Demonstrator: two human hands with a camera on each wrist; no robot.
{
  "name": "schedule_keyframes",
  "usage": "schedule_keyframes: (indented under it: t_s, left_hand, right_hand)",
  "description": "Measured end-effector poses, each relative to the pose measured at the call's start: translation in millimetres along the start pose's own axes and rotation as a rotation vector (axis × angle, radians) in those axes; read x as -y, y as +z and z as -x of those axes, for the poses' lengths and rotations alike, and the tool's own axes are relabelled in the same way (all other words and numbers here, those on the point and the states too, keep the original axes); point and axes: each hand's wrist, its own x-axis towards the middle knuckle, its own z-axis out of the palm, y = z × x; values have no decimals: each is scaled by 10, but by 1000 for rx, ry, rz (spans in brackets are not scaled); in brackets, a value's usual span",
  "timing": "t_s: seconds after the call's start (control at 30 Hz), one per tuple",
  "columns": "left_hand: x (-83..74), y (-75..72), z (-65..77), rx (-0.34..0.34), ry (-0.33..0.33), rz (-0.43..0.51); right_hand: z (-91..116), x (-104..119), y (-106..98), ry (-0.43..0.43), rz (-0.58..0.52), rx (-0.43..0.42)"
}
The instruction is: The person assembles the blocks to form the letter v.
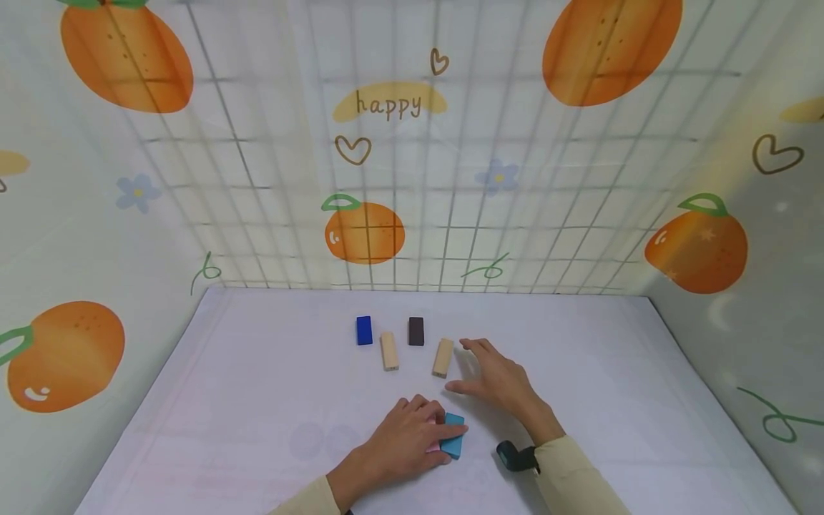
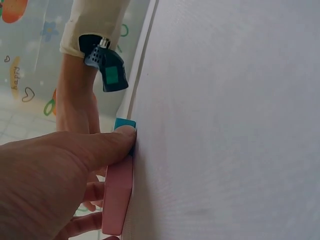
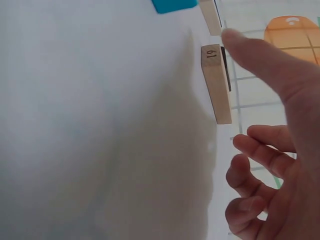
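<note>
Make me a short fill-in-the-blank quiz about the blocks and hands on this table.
1. The left hand holds a light blue block and a ____ block together.
2. The wooden block nearest the right hand bears the number ____.
3. The dark blue block lies at the ____ end of the far row.
4. The right hand holds ____.

Missing words: pink; 19; left; nothing

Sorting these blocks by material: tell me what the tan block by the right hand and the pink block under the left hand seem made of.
Tan block: likely bare wood, matte, pale grain, printed number. Pink block: smooth even colour, painted wood or plastic; cannot tell which.
</note>
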Motion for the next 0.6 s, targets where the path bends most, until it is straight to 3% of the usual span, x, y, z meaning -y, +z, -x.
schedule_keyframes:
  t_s: [0.6]
  left_hand:
    - [3, 27, 13, -47, -4, -34]
  right_hand:
    - [-139, 37, 47, -4, 9, 29]
